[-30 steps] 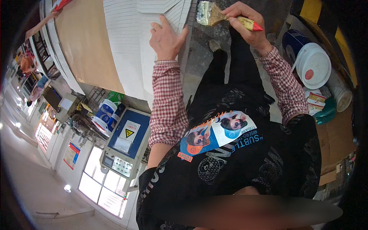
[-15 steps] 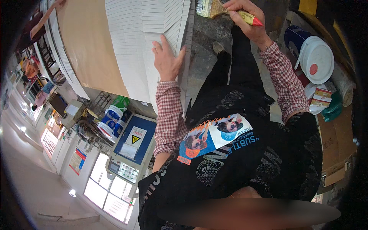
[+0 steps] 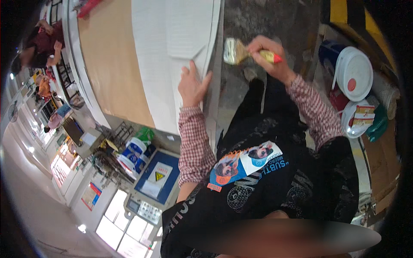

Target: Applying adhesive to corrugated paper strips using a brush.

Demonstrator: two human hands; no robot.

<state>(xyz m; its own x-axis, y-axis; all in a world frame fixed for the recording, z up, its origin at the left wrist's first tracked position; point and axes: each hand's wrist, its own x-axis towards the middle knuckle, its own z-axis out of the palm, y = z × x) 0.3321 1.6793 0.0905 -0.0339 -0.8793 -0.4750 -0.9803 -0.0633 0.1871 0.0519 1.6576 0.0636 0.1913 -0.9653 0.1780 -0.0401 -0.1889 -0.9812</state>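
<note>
My left hand [image 3: 193, 88] lies with fingers spread on the right part of the white lined sheets [image 3: 157, 81], close to their edge. A raised flap or fold in the sheets shows just beyond its fingertips. In my right hand [image 3: 272, 58] is a wide paintbrush [image 3: 235, 51] with a yellow, red-tipped handle, fingers wrapped round it. The brush's pale, coated bristles point left toward the sheets and are apart from them, over the dark floor. Left of the white sheets runs a brown sheet [image 3: 109, 64].
At right stand a white-lidded bucket [image 3: 354, 73], a green bag [image 3: 377, 124] and cardboard [image 3: 385, 167], below a yellow-black striped edge [image 3: 338, 17]. At lower left is a machine with a blue panel [image 3: 158, 176], near several buckets. A co-worker [image 3: 45, 43] is at far left.
The paintbrush in my right hand has come nearer to my body. My left hand stays spread on the sheets. The co-worker and a red object show more at the upper left.
</note>
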